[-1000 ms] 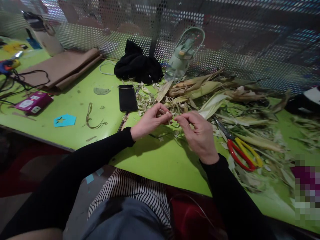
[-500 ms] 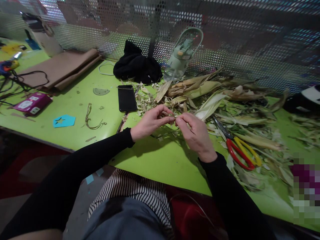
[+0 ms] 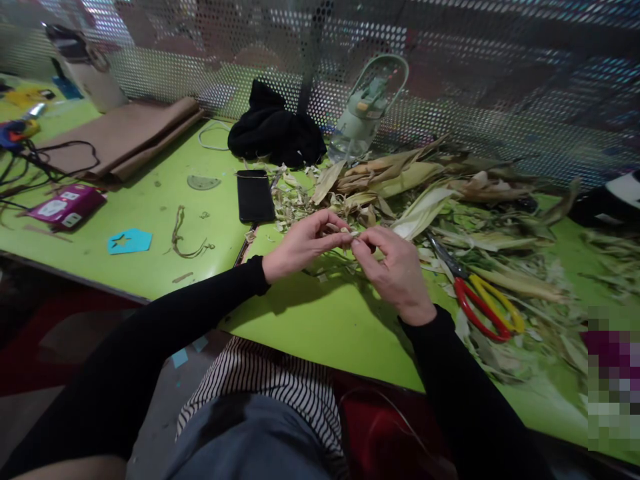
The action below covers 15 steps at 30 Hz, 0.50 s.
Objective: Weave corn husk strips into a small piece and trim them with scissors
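I sit at a flat lime-green table. Along its far side I have a white bottle with a black lid, a crumpled black cloth and a pale green bottle with a loop handle. On my left lie folded brown paper, a purple box with white sockets, a cyan paper tag with a star-shaped hole, a thin tan strand and a half-round protractor. Right of my black phone spread dry yellowish-tan corn husks, with red-and-yellow-handled metal scissors among them.
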Available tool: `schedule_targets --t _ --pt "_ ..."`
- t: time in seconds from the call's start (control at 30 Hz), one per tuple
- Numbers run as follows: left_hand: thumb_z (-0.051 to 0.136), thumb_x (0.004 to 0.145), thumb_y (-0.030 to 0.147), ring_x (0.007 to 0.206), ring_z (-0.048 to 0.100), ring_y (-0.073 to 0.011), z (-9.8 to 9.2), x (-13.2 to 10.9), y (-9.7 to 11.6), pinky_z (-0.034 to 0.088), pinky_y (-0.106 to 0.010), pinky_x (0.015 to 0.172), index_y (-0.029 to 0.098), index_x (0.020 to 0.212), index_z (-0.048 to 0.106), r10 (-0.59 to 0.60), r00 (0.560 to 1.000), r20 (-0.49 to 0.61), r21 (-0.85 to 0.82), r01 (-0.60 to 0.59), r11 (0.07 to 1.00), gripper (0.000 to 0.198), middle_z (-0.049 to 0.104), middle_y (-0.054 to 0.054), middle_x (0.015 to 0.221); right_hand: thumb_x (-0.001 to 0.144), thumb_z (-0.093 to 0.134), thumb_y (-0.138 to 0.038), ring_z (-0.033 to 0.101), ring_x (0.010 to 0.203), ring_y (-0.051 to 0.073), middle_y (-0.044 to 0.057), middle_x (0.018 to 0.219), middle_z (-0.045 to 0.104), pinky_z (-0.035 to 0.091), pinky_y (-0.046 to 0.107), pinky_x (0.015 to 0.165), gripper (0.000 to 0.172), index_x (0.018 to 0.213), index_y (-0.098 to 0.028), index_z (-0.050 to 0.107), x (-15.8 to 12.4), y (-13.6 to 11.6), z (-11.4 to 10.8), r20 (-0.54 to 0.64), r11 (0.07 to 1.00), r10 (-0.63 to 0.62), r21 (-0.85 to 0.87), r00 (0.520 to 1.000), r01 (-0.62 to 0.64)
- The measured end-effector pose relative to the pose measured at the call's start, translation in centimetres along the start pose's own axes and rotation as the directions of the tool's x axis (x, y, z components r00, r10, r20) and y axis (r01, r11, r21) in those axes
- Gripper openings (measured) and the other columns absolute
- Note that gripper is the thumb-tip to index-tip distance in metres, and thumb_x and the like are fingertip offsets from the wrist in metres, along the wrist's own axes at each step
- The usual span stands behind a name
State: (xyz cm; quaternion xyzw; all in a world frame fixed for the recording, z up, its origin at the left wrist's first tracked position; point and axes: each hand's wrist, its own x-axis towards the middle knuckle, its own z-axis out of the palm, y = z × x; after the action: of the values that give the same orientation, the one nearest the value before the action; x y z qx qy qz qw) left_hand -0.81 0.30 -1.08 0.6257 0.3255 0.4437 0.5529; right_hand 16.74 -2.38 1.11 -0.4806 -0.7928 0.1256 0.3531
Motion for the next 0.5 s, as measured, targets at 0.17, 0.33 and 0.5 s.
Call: schedule_targets --t 0.17,0.33,0.5 --pt "0.066 0.089 0.027 0.069 0.050 -0.0078 -0.02 0.04 -0.06 0.039 -0.023 0.063 0.014 0.092 0.058 0.024 1.000 -0.001 0.000 -0.024 1.000 0.016 0.059 0.001 0.082 0.096 0.049 -0.034 0.048 0.065 0.017 0.001 0.067 0.053 0.034 0.033 0.063 0.032 0.066 -0.023 0.050 0.21 0.05 -0.35 0.091 0.990 0.066 0.115 0.994 -0.076" --pt "0.068 0.088 0.032 0.074 0.055 -0.0101 -0.02 0.08 -0.47 0.042 -0.024 0.067 0.016 0.092 0.058 0.032 0.999 0.003 0.037 -0.032 0.999 0.020 0.060 0.000 0.081 0.098 0.048 -0.051 0.044 0.061 0.015 -0.001 0.065 0.050 0.032 0.031 0.059 0.043 0.067 -0.022 0.054 0.23 0.47 -0.33 0.168 0.938 0.188 0.261 0.968 -0.227" --pt "0.072 0.085 0.037 0.079 0.057 -0.0114 -0.10 0.14 -0.56 0.045 -0.026 0.073 0.016 0.094 0.059 0.040 0.999 0.011 0.012 -0.040 0.999 0.026 0.062 -0.001 0.084 0.097 0.053 -0.051 0.042 0.060 0.014 -0.002 0.063 0.046 0.032 0.030 0.058 0.042 0.066 -0.022 0.052 0.15 0.23 -0.37 0.145 0.933 0.199 0.276 0.969 -0.233"
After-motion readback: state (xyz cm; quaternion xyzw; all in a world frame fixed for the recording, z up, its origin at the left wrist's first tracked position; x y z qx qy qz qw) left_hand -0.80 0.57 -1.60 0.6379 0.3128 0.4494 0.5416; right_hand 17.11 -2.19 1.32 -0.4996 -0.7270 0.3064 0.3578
